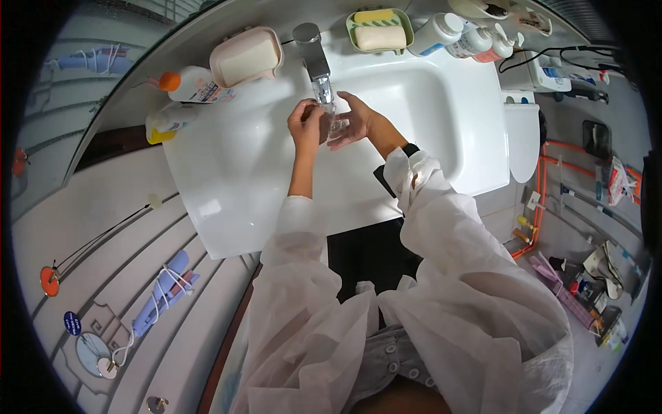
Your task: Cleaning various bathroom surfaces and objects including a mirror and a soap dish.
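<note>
Water runs from the chrome faucet over the white sink. Just below the spout, my left hand has its fingers curled inward; what they hold, if anything, I cannot make out. Facing it from the right is my right hand, thumb spread and fingers apart in the stream. Something clear and shiny shows between the hands, and I cannot tell whether it is only water. A black band circles my right wrist, and white sleeves cover both forearms.
Along the sink's back edge stand a pink soap box, a green soap dish, a bottle with an orange cap and several white bottles. A toilet is at the right. A purple hair tool hangs at the left.
</note>
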